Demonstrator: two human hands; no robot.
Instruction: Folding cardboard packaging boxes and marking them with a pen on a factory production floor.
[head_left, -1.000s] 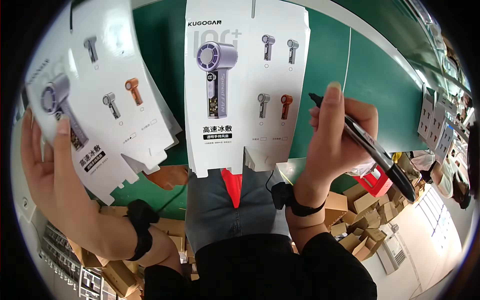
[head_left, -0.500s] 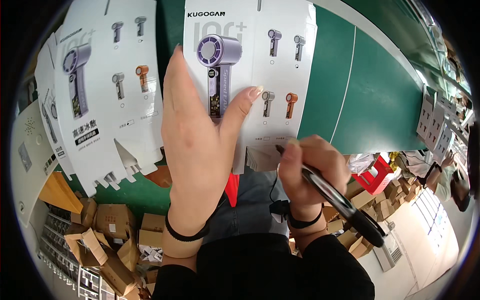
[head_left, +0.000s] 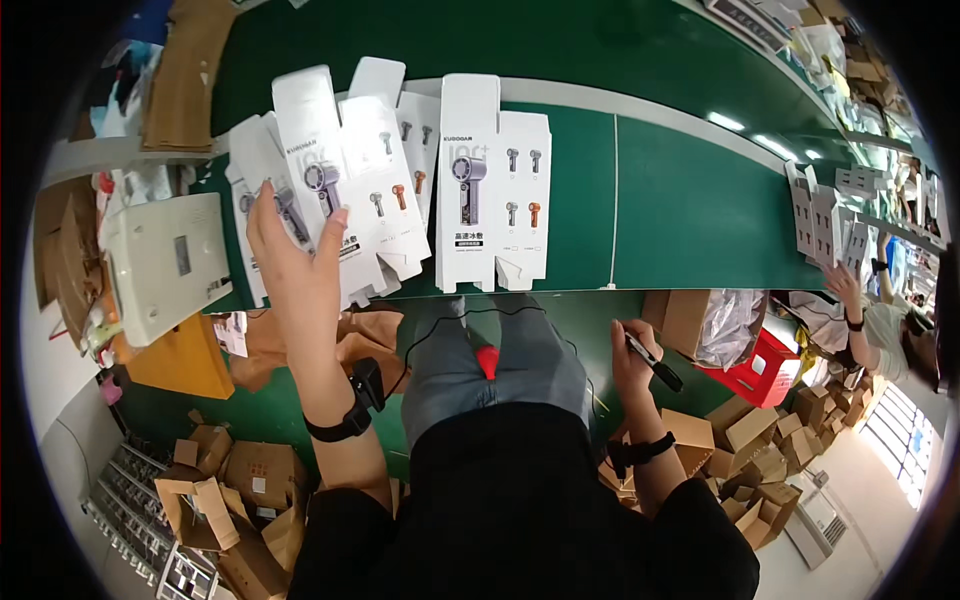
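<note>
left hand (head_left: 298, 275), thumb and fingers apart, touches fanned flat boxes (head_left: 362, 190) on the green counter (head_left: 700, 210); right hand (head_left: 630, 362), grip clamped on a black marker (head_left: 666, 375). a careless push could slide loose boxes off.

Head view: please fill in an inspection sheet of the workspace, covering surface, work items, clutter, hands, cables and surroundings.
Surface: green table with a pale line across it.
Work items: fanned white cartons at left, a neater carton stack beside them; black marker.
Clutter: cardboard boxes at lower left and lower right; red container.
Hands: left hand spread over the fanned cartons; right hand grips the marker.
Cables: black cable looping above the lap.
Surroundings: another person's hand near cartons, far right.
</note>
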